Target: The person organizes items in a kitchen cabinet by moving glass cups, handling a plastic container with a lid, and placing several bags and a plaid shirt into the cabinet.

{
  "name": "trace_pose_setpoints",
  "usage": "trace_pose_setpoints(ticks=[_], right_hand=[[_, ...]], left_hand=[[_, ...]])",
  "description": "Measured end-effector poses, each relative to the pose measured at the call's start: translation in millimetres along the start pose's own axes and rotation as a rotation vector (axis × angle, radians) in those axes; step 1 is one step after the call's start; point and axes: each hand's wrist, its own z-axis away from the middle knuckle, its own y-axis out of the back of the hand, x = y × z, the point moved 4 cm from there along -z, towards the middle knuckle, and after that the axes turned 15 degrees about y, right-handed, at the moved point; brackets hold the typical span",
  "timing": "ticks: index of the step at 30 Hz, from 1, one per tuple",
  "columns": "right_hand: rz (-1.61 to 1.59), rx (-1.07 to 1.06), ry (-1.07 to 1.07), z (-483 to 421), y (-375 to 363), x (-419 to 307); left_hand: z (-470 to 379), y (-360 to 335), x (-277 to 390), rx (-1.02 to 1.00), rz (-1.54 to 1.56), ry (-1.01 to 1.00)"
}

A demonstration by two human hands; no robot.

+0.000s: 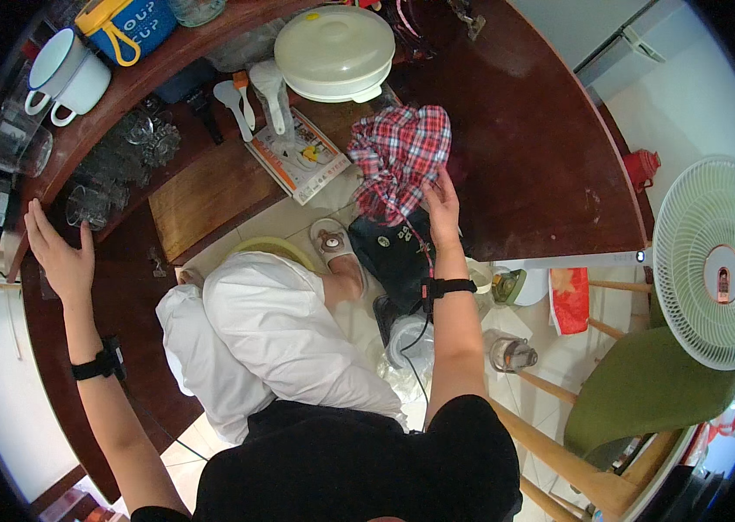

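My left hand (62,258) is raised at the left, thumb apart from the fingers, holding nothing. Its fingertips overlap the end of a brown wooden shelf (80,147), close to drinking glasses (88,205); contact is unclear. At centre right, the fingers of my right hand (444,212) lie against the edge of a crumpled red plaid cloth (400,156). Whether they pinch it cannot be seen. A black cloth bag (390,251) hangs just below the plaid cloth. Its lower part is partly behind my right forearm.
White enamel mugs (77,81) and a blue cup (136,29) stand on the upper shelf. A lidded cream pot (335,55), wrapped utensils (269,98) and a flat printed box (305,160) sit lower. A fan (710,261) and a green chair (654,385) are at right.
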Motion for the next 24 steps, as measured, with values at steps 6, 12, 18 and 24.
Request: trace_pose_setpoints(ticks=[6,12,18,24], right_hand=[[1.227,-0.522,-0.295,29,78,72],[1.905,-0.477,-0.274,63,92,44],[1.209,-0.377,-0.030,39,108,31],[0.337,-0.280,-0.246,28,69,-22]], left_hand=[[-1,-1,2,0.036,0.017,-0.057],[-2,-1,4,0.038,0.002,-0.039],[-2,-1,4,0.041,0.024,-0.046],[-1,2,-8,0.023,0.022,-0.017]])
